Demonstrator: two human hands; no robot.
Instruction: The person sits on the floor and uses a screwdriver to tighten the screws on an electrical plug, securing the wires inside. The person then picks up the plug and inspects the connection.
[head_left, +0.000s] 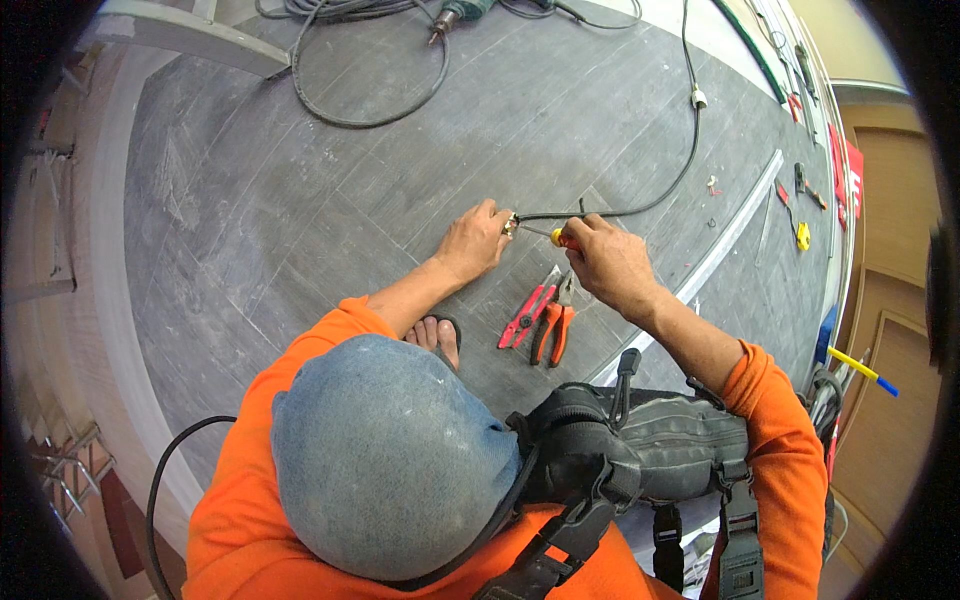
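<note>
Right fingers (584, 233) clasp a yellow-and-orange-handled screwdriver (558, 238), its shaft aimed leftward at a small brass-coloured fitting (511, 224) pinched by left fingers (488, 213).

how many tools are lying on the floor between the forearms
2: a red utility knife, right of the foot, and orange-handled pliers just right of the knife. The screwdriver in the right hand isn't counted. The head or bag may hide others.
</note>
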